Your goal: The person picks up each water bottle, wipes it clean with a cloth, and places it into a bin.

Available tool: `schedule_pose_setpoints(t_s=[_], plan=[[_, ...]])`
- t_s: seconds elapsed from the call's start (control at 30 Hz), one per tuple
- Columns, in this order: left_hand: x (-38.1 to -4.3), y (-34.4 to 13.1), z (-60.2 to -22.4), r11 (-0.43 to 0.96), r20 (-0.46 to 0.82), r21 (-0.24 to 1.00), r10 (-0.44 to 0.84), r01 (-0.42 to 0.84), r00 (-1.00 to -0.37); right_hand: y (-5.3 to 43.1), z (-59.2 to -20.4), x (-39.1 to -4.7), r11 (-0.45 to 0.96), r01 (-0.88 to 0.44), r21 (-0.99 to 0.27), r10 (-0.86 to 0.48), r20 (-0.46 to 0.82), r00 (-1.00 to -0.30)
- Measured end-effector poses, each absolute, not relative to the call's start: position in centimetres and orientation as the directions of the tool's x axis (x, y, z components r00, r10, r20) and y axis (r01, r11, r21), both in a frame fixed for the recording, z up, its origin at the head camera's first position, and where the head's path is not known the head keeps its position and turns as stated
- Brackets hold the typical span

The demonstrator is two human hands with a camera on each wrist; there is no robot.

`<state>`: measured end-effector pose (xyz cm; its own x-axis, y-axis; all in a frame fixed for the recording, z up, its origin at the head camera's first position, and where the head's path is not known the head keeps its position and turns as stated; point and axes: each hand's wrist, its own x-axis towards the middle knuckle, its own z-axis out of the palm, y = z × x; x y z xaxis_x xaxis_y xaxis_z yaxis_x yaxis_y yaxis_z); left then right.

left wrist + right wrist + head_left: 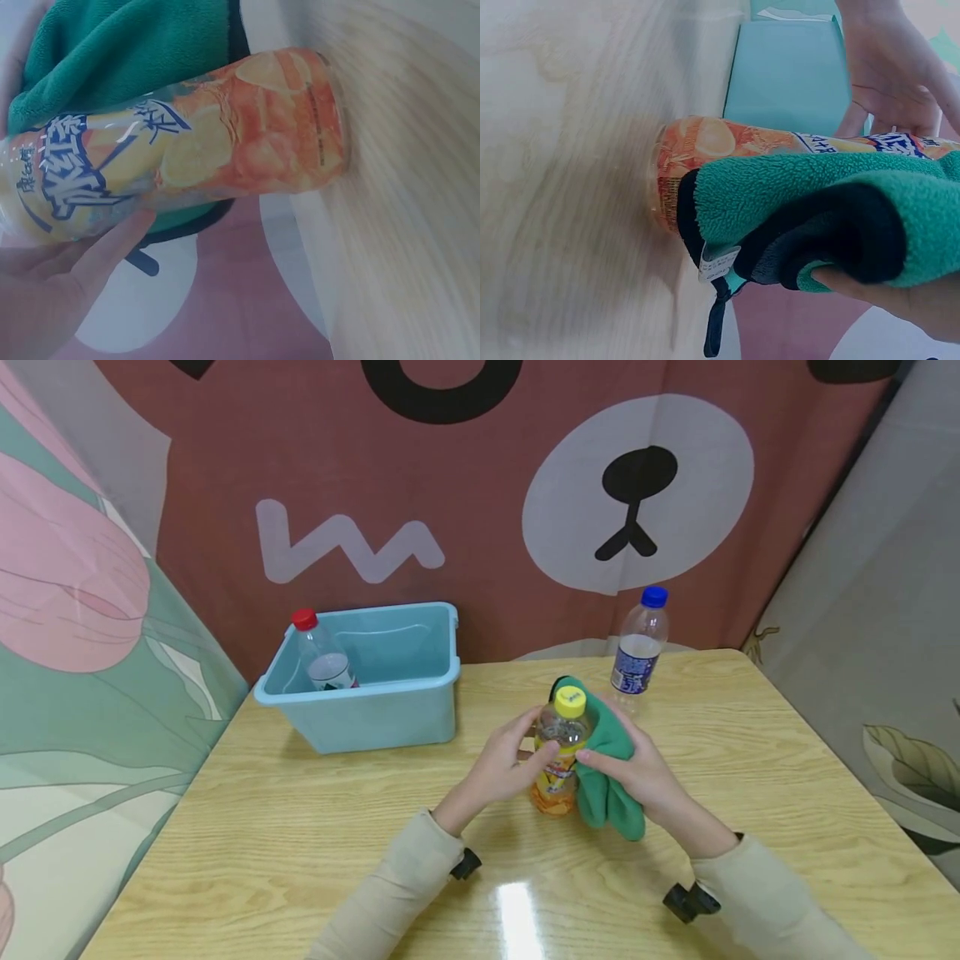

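Observation:
A yellow-capped iced tea bottle [557, 777] with an orange and yellow label stands on the table between both hands. My left hand [504, 762] grips its left side, thumb across the front of the label. On the other side my right hand [647, 770] holds a green towel [606, 735] against the bottle. The left wrist view shows the towel [135, 60] behind the bottle [225, 142]. In the right wrist view the towel's black edging, a white tag and a hanging loop show, and it covers part of the bottle.
A light blue bin [382, 714] stands at the back left with a red-capped bottle [326, 656] inside. A blue-capped bottle [637, 652] stands at the back right of the wooden table [300, 835]. A printed curtain [465, 485] hangs behind.

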<state>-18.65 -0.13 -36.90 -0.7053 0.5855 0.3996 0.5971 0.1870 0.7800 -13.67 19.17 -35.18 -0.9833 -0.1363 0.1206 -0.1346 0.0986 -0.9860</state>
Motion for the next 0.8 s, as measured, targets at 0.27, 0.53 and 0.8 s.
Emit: schedule_pose_setpoints(t_s=[0.27, 0.53, 0.8], plan=[[-18.2, 0.5, -36.9, 0.207, 0.377, 0.814, 0.525, 0.543, -0.763, 18.9, -36.7, -13.7, 0.098, -0.112, -0.989, -0.148, 0.097, -0.984], [-18.0, 0.7, -36.7, 0.200, 0.395, 0.816, 0.493, 0.543, -0.775, 18.7, -38.1, -13.6, 0.112, -0.079, -0.991, -0.164, 0.060, -0.985], [-17.9, 0.8, -36.6, 0.240, 0.438, 0.771, 0.471, 0.589, -0.766, 18.7, -38.8, -13.8, 0.077, -0.045, -0.996, -0.181, 0.030, -0.983]])
